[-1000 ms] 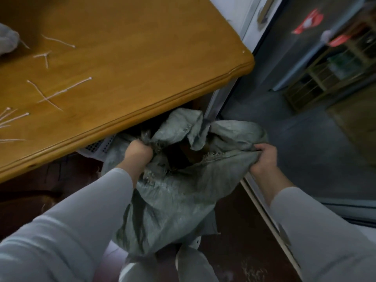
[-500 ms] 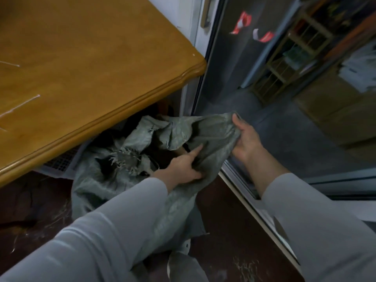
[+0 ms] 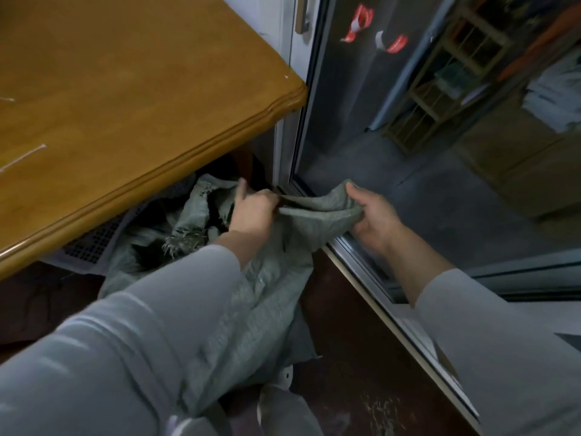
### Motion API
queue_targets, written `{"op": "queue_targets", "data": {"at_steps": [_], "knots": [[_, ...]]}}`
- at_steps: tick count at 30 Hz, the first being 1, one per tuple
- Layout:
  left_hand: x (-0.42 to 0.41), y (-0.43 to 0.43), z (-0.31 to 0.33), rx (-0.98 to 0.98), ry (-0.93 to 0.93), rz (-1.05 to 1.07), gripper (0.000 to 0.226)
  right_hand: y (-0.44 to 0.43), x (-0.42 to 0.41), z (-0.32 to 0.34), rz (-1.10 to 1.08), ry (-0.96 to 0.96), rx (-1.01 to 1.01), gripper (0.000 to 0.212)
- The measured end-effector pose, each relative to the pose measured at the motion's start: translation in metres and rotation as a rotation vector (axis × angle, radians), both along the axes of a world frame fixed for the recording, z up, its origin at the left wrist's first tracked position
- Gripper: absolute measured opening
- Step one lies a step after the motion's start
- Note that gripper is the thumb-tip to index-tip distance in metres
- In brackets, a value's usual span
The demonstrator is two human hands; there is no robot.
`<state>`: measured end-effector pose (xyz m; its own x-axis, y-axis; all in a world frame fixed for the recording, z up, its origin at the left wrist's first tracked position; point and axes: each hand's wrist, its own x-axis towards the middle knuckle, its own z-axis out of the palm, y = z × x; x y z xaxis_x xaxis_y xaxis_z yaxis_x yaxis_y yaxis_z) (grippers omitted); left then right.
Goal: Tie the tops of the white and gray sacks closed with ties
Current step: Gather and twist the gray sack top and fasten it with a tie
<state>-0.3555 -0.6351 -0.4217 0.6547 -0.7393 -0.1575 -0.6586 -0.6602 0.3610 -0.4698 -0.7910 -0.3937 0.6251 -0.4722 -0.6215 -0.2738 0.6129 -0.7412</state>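
Overhead, a honey-coloured wooden tabletop [image 3: 132, 89] with a moulded, rounded edge fills the upper left, and a thin pale tie [image 3: 22, 156] lies on it near the left border. Below it the floor [image 3: 345, 357] is dark reddish-brown, and a metal sliding-door track [image 3: 371, 278] runs diagonally beside a glass door [image 3: 408, 152] that shows dim shelving beyond.

Half a second ago the left hand [image 3: 251, 212] lay flat on the gray sack [image 3: 267, 294] with fingers spread; now it is bunched into a fist on the cloth, one finger poking up. The right hand [image 3: 371, 215] has closed more firmly on the sack's upper edge, so a taut band of fabric spans the two hands. The camera has also swung a little right, and less of the tabletop shows.

The sack is coarse woven plastic, grey-green, crumpled in soft folds, with frayed threads [image 3: 182, 243] along its open rim. It sits on the floor, partly under the tabletop's edge. Both sleeves [image 3: 141, 341] are smooth pale grey.
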Motion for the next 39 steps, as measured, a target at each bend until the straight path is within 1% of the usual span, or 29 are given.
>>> {"op": "queue_targets", "data": {"at_steps": [2,4,5,6,8,9,11,12,13,14,15,16,17,18,19,20,22,23,24,25,27,28,30,32,33,34,36,38,39], "knots": [[0.006,0.005,0.012,-0.103,0.149,-0.006,0.027,-0.007,0.000,-0.001,-0.078,0.033,-0.028,0.021],[0.010,0.006,0.023,-0.166,0.193,0.058,0.025,-0.010,0.003,0.005,-0.164,-0.002,-0.010,0.030],[0.014,0.007,0.027,-0.191,0.208,0.131,0.024,-0.009,0.006,0.007,-0.162,-0.062,0.018,0.040],[0.020,0.007,0.029,-0.208,0.230,0.214,0.023,-0.007,0.008,0.011,-0.126,-0.146,0.055,0.057],[0.035,0.011,0.031,-0.212,0.270,0.323,0.019,0.004,0.011,0.008,0.077,-0.251,0.086,0.097],[0.040,0.012,0.032,-0.214,0.285,0.332,0.014,0.012,0.013,0.004,0.233,-0.213,0.000,0.110],[0.044,0.011,0.036,-0.222,0.314,0.306,0.012,0.033,0.024,-0.011,0.628,-0.036,-0.372,0.136],[0.044,0.008,0.039,-0.218,0.317,0.285,0.017,0.045,0.032,-0.018,0.769,0.041,-0.526,0.142],[0.043,0.005,0.040,-0.211,0.323,0.267,0.022,0.054,0.042,-0.027,0.804,0.059,-0.606,0.142],[0.042,0.003,0.041,-0.203,0.337,0.253,0.026,0.060,0.051,-0.035,0.758,0.032,-0.578,0.134],[0.041,0.001,0.042,-0.201,0.357,0.244,0.028,0.065,0.060,-0.042,0.667,0.018,-0.503,0.114],[0.042,0.000,0.042,-0.207,0.382,0.239,0.028,0.071,0.066,-0.045,0.581,0.013,-0.464,0.083],[0.043,0.001,0.042,-0.214,0.415,0.239,0.028,0.076,0.070,-0.046,0.529,0.061,-0.498,0.057],[0.045,0.002,0.043,-0.222,0.464,0.247,0.028,0.079,0.073,-0.047,0.490,0.128,-0.568,0.040],[0.046,0.005,0.043,-0.244,0.542,0.264,0.027,0.080,0.073,-0.050,0.457,0.156,-0.614,0.031],[0.047,0.009,0.043,-0.303,0.651,0.299,0.025,0.079,0.070,-0.051,0.402,0.187,-0.602,0.026],[0.049,0.022,0.041,-0.496,0.819,0.447,0.017,0.071,0.063,-0.056,0.263,0.231,-0.475,0.018],[0.052,0.030,0.035,-0.555,0.784,0.521,0.013,0.067,0.059,-0.060,0.189,0.250,-0.390,0.014],[0.054,0.039,0.028,-0.509,0.674,0.545,0.013,0.063,0.056,-0.062,0.118,0.263,-0.302,0.015],[0.055,0.048,0.019,-0.369,0.568,0.511,0.014,0.060,0.053,-0.063,0.070,0.267,-0.226,0.019],[0.050,0.060,0.000,0.002,0.449,0.337,0.013,0.058,0.050,-0.064,0.011,0.258,-0.135,0.035],[0.046,0.063,-0.009,0.139,0.425,0.274,0.026,0.059,0.050,-0.064,0.001,0.248,-0.105,0.040],[0.038,0.062,-0.023,0.255,0.465,0.224,0.068,0.059,0.049,-0.064,-0.026,0.211,-0.050,0.041],[0.031,0.061,-0.033,0.253,0.625,0.200,0.097,0.056,0.047,-0.066,-0.068,0.168,-0.003,0.038],[0.028,0.060,-0.039,0.242,0.750,0.215,0.103,0.054,0.046,-0.067,-0.088,0.156,0.009,0.035],[0.022,0.061,-0.045,0.237,0.855,0.230,0.104,0.053,0.046,-0.068,-0.103,0.155,0.016,0.034],[0.011,0.065,-0.056,0.270,0.942,0.176,0.092,0.053,0.046,-0.071,-0.128,0.160,0.032,0.036],[0.006,0.069,-0.065,0.306,0.890,0.074,0.071,0.053,0.047,-0.074,-0.152,0.157,0.054,0.037],[0.005,0.070,-0.071,0.291,0.846,0.063,0.069,0.053,0.047,-0.074,-0.156,0.154,0.064,0.034]]}}
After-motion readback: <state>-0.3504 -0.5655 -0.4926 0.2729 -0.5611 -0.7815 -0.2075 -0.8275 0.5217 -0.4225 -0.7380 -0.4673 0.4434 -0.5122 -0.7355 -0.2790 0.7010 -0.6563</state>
